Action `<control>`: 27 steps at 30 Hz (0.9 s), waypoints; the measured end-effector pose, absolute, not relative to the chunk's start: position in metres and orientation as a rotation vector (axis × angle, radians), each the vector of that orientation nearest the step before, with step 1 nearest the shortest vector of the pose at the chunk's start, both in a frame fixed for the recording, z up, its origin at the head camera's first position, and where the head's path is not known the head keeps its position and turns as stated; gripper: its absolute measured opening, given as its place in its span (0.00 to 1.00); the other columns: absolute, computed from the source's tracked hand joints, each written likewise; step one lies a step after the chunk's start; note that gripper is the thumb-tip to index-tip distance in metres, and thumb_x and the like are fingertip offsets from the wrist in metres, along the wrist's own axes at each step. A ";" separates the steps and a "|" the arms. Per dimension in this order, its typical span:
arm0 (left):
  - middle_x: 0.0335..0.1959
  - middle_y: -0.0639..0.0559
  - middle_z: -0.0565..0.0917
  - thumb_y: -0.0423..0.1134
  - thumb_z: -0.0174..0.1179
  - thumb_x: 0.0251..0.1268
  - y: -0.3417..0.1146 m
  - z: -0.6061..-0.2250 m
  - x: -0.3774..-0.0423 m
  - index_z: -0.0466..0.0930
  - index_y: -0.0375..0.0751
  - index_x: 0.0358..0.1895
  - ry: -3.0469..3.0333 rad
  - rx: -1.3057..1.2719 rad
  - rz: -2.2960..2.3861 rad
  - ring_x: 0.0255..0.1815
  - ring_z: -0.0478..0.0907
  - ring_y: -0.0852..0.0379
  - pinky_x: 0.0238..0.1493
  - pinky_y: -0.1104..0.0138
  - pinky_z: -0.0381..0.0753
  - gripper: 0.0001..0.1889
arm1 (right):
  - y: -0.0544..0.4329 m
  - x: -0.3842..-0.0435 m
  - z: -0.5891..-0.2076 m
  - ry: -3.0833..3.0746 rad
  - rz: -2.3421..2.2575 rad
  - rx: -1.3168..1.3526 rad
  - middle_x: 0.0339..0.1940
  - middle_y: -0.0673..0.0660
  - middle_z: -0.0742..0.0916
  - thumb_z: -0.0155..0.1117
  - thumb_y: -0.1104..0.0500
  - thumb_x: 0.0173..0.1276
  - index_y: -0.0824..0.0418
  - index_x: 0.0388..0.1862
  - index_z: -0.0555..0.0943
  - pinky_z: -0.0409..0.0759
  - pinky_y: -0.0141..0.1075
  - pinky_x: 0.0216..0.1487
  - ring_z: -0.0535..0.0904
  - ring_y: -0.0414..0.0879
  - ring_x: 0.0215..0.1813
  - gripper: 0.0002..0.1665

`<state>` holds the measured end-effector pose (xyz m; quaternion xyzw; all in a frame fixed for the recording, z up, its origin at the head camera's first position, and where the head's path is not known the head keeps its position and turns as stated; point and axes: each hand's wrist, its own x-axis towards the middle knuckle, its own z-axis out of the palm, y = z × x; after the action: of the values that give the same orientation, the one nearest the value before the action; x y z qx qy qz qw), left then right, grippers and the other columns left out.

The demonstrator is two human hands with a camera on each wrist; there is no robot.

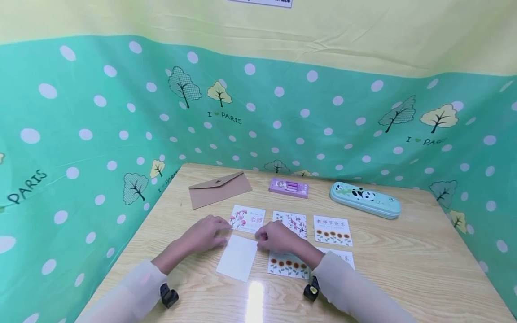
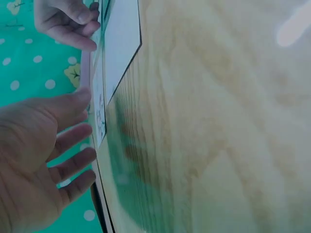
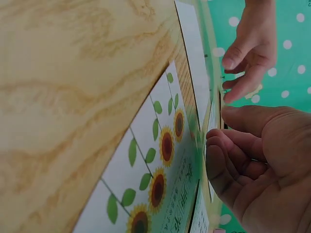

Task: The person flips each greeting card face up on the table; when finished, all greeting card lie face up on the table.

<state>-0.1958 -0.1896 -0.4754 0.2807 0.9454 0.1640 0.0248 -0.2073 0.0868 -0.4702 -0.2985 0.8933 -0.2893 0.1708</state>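
Observation:
A blank white card (image 1: 237, 259) lies at a slight slant on the table between both hands. At its upper left is my left hand (image 1: 208, 233), with fingers spread and relaxed and nothing held. My right hand (image 1: 278, 237) is by the card's upper right corner; in the right wrist view its fingers hang loosely curled and hold nothing visible. Beneath the right forearm a sunflower card (image 3: 155, 179) lies partly hidden. Just beyond the blank card is a card with pink flowers (image 1: 246, 218), and a blossom-branch card (image 1: 292, 223) lies behind the right hand.
Two more sunflower cards, one upper (image 1: 333, 231) and one lower (image 1: 339, 255), lie at the right, the lower partly covered by the sleeve. Along the back are a brown envelope (image 1: 220, 190), a purple box (image 1: 288, 187) and a blue panda pencil case (image 1: 365, 200). Polka-dot cloth (image 1: 250, 107) hangs behind the table.

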 end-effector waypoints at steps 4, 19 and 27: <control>0.58 0.45 0.85 0.44 0.73 0.58 -0.190 -0.475 -0.185 0.84 0.41 0.60 2.857 0.941 0.506 0.59 0.81 0.43 0.62 0.48 0.79 0.26 | 0.088 -0.203 -0.471 2.536 -0.820 -0.838 0.11 0.42 0.65 0.66 0.60 0.69 0.52 0.15 0.63 0.58 0.26 0.24 0.59 0.35 0.17 0.26; 0.61 0.48 0.82 0.49 0.77 0.50 -0.190 -0.482 -0.171 0.83 0.43 0.61 2.832 1.006 0.373 0.59 0.79 0.45 0.61 0.50 0.79 0.32 | 0.086 -0.193 -0.474 2.580 -0.784 -0.853 0.10 0.41 0.61 0.62 0.67 0.62 0.51 0.13 0.61 0.56 0.25 0.22 0.58 0.34 0.14 0.25; 0.60 0.48 0.83 0.50 0.78 0.49 -0.189 -0.484 -0.170 0.84 0.44 0.61 2.843 0.999 0.379 0.58 0.79 0.46 0.60 0.50 0.79 0.33 | 0.079 -0.189 -0.474 2.598 -0.862 -0.675 0.14 0.43 0.73 0.65 0.65 0.62 0.64 0.25 0.84 0.65 0.25 0.22 0.67 0.34 0.16 0.06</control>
<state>-0.1699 -0.1892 -0.4839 0.3284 0.9348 0.1247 0.0524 -0.1895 0.0791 -0.4736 -0.2362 0.9096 -0.3017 0.1606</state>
